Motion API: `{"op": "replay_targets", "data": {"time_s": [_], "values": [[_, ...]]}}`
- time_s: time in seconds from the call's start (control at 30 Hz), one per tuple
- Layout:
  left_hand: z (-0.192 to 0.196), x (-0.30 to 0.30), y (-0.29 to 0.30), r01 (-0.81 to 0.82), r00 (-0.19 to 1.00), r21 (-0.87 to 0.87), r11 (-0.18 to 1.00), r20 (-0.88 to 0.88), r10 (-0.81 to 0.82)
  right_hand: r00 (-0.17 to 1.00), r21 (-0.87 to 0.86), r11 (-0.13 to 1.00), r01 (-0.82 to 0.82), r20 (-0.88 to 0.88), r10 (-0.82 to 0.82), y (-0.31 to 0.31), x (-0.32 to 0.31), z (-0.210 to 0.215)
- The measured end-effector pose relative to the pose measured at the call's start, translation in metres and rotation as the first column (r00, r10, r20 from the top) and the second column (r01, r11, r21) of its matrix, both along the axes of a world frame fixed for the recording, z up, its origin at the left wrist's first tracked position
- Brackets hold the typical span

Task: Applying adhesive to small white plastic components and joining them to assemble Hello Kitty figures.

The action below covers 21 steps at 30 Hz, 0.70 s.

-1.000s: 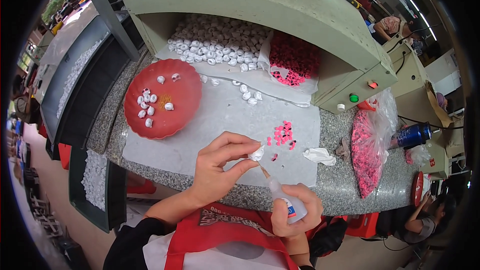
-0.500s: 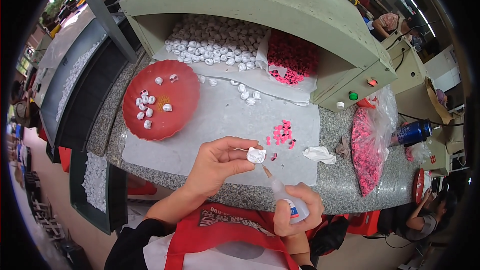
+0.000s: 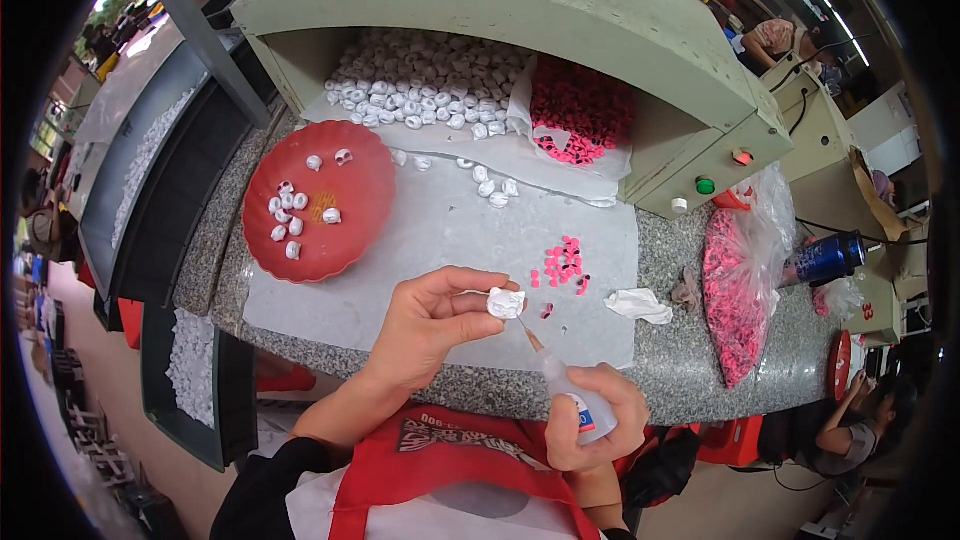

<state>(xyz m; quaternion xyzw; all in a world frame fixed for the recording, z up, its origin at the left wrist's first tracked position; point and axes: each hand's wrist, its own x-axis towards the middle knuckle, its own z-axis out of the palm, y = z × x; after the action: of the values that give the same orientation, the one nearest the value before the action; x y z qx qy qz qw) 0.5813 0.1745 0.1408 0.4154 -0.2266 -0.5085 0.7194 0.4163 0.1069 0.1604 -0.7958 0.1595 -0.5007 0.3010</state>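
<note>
Your left hand (image 3: 425, 325) pinches a small white bead (image 3: 505, 302) between thumb and fingers, held above the near edge of the surface (image 3: 700, 360). Your right hand (image 3: 590, 420) is closed around a small glue bottle (image 3: 572, 398), its nozzle tip just under the bead. The red plate (image 3: 320, 202) holds a few white beads; loose pink pieces (image 3: 562, 265) lie just beyond your fingers.
</note>
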Motion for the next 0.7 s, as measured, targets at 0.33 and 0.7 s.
{"op": "replay_targets", "data": {"time_s": [0.33,0.7], "values": [[-0.004,-0.001,-0.002,0.025,1.000,0.001,1.000,-0.001,-0.025,1.000,0.048,0.999,0.015,0.002,-0.015,0.001,0.003,0.002],[-0.037,-0.003,-0.013,-0.020,1.000,0.072,0.997,0.009,0.019,0.895,0.718,0.580,0.386,-0.444,-0.046,-0.058,-0.004,-0.119]]}}
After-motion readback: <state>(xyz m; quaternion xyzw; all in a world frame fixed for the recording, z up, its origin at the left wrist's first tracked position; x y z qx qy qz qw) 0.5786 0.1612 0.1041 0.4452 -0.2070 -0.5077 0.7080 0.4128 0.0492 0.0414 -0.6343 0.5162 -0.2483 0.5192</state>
